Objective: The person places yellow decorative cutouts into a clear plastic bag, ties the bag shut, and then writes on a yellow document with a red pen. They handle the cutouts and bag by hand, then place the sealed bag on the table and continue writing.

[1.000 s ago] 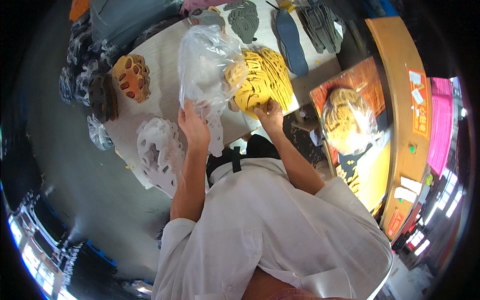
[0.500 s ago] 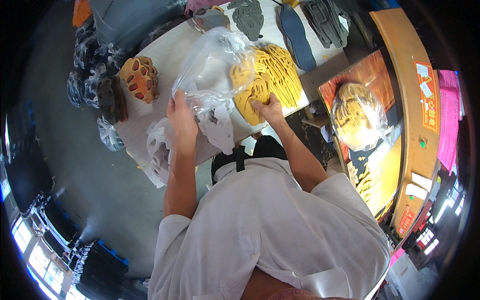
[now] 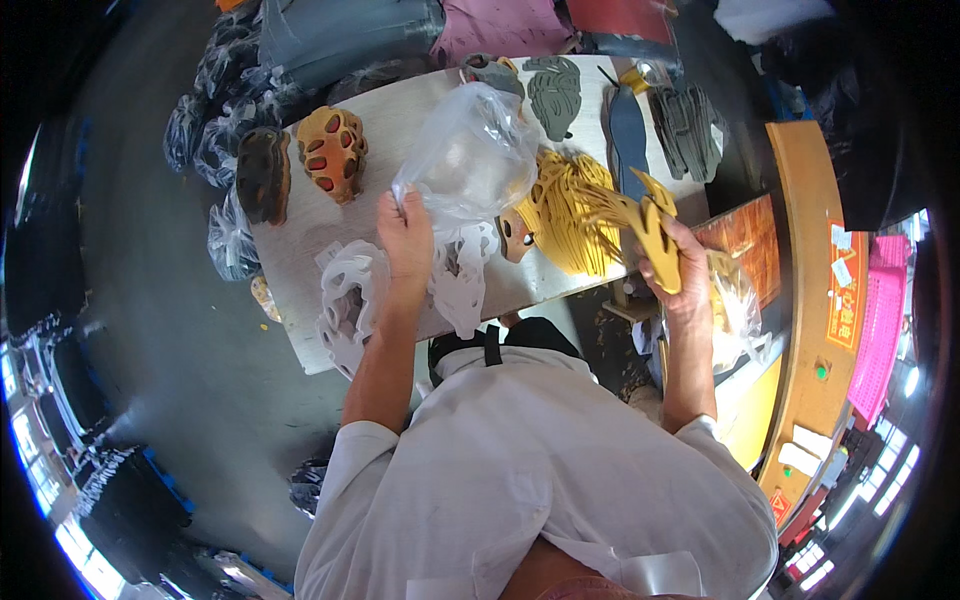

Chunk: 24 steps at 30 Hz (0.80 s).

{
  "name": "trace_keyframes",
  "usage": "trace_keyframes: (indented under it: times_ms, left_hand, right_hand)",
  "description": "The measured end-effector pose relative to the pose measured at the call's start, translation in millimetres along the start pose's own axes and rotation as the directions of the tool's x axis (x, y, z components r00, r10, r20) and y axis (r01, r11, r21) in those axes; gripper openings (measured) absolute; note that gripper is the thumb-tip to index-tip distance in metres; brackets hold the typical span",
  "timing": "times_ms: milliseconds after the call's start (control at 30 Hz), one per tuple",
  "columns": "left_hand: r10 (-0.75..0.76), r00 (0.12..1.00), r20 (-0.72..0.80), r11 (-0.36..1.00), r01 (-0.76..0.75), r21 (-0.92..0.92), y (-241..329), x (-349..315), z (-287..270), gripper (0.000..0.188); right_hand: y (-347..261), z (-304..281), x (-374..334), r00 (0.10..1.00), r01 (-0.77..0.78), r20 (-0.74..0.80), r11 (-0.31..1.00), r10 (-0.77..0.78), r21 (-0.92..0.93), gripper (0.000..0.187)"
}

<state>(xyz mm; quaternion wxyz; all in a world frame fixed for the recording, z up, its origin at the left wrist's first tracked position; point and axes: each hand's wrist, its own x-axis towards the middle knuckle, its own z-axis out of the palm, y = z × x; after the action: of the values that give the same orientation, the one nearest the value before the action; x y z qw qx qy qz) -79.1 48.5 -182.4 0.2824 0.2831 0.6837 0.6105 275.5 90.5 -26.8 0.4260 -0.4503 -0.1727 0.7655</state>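
Note:
My left hand is closed on the edge of a clear plastic bag, which lies puffed out over the table. My right hand grips some yellow cut-out shoe-upper pieces, raised off the table's right front edge. Their strips hang leftward toward a fanned stack of like yellow pieces. Between the bag and that stack sits an orange-brown cut-out piece. White cut-out pieces lie at the near edge, with more white pieces beside my left forearm.
Brown cut-out stacks stand at the table's left. Dark green pieces, a navy sole-shaped piece and a grey-green stack lie far right. A bagged yellow bundle and a wooden board flank my right arm.
My right hand has lifted yellow pieces off the stack and moved right with them. The orange-brown piece now shows there. My left hand keeps the bag. The whole view has shifted.

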Motion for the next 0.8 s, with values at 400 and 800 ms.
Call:
trace_keyframes:
  times_ms: [400, 800]
  left_hand:
    - [-0.337, 0.941, 0.003, 0.923, 0.331, -0.196, -1.6, -4.6, 15.2, 0.031]
    - [-0.491, 0.856, 0.162, 0.803, 0.516, -0.298, 36.0, -8.0, 20.9, 0.045]
  right_hand:
    - [34.2, 80.3, 67.5, 0.948, -0.298, 0.166, 0.939, 0.27, 0.173, 0.038]
    - [111.3, 98.8, 178.8, 0.953, -0.3, 0.089, 0.936, 0.289, 0.183, 0.025]
